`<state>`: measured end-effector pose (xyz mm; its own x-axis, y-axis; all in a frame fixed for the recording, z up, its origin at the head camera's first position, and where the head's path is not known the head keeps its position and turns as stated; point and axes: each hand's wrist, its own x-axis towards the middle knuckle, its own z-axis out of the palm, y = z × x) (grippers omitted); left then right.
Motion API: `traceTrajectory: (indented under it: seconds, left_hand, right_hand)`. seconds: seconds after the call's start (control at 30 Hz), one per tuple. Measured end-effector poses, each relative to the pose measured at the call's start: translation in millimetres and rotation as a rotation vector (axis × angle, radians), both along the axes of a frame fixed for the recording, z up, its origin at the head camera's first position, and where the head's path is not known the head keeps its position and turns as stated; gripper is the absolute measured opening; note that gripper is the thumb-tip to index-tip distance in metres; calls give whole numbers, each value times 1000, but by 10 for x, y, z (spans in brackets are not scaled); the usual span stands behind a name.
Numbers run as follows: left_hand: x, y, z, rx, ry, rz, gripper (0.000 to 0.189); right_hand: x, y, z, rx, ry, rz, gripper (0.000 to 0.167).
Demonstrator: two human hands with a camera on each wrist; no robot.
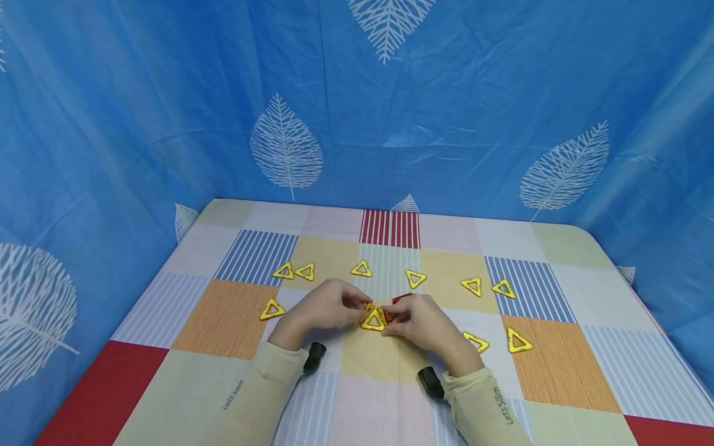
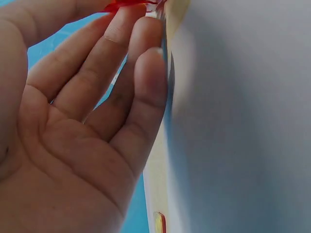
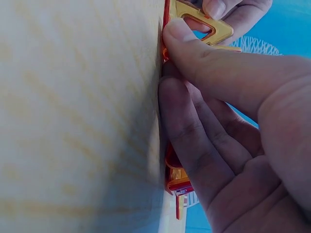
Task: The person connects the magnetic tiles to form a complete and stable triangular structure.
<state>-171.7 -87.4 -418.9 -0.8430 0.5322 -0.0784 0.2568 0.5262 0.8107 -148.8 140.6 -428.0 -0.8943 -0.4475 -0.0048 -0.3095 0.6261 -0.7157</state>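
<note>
At the middle of the table, both hands meet at a small upright group of translucent triangle tiles. Its front yellow triangle tile (image 1: 372, 328) has an open centre and leans back. My left hand (image 1: 333, 305) pinches the group from the left; in the left wrist view, a bit of red (image 2: 127, 5) shows at its fingertips. On the other side my right hand (image 1: 421, 322) grips it, its thumb on the yellow triangle tile (image 3: 221, 31) in the right wrist view. A red piece (image 1: 401, 298) lies just behind the right hand, which partly covers it.
Several loose yellow triangles lie in an arc around the hands, among them one triangle (image 1: 266, 315) at left and another (image 1: 514, 348) at right. The table wears a patchwork cloth (image 1: 385, 396). A blue leaf-print curtain (image 1: 357, 155) closes off the back and sides.
</note>
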Motion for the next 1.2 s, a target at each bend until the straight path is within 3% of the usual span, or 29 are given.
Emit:
traceTrajectory:
  seconds: [0.43,0.9,1.07,1.2]
  left_hand:
    - [8,27,3,-2,27,-29,23]
    - [6,35,-22,0,26,-51,20]
    - [1,20,-45,-2,55,-75,35]
    - [-8,6,-52,-20,73,-141,49]
  right_hand:
    - [4,-10,-8,-10,38,37,24]
    - [23,-26,7,-2,3,16,36]
    - [14,-23,3,-24,3,18,30]
    - [11,-20,5,-35,15,36,27]
